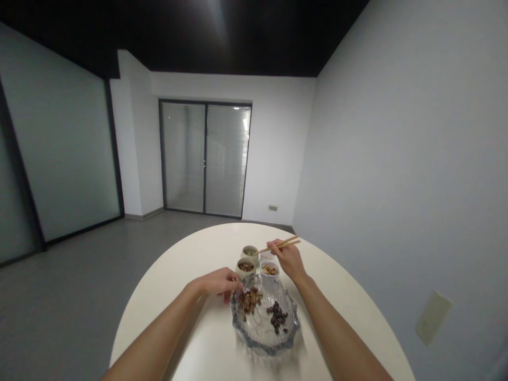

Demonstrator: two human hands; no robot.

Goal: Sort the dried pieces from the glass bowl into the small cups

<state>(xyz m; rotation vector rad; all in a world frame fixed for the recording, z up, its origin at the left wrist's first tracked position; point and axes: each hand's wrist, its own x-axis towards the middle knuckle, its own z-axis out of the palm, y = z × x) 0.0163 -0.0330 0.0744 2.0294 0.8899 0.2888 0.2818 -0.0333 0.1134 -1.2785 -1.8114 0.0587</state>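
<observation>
My right hand [288, 258] is closed around a pair of wooden chopsticks [263, 250]. Their tips point left, by the mouth of the farther pale green cup [244, 257]. At the left rim of a scalloped clear glass bowl [265, 348], my left hand [219, 281] grips the edge with its fingertips. Inside the bowl lie a heap of brown slender pieces [251, 301] on the left and a cluster of dark, bean-like pieces [278, 317] on the right. The nearer pale green cup [238, 273] contains brown bits.
A small white dish [271, 275] with yellowish pieces stands behind the bowl. Another white dish [266, 256] is partly covered by my right hand. Everything rests on a round cream table [170, 280]. A wall [377, 211] rises close on the right.
</observation>
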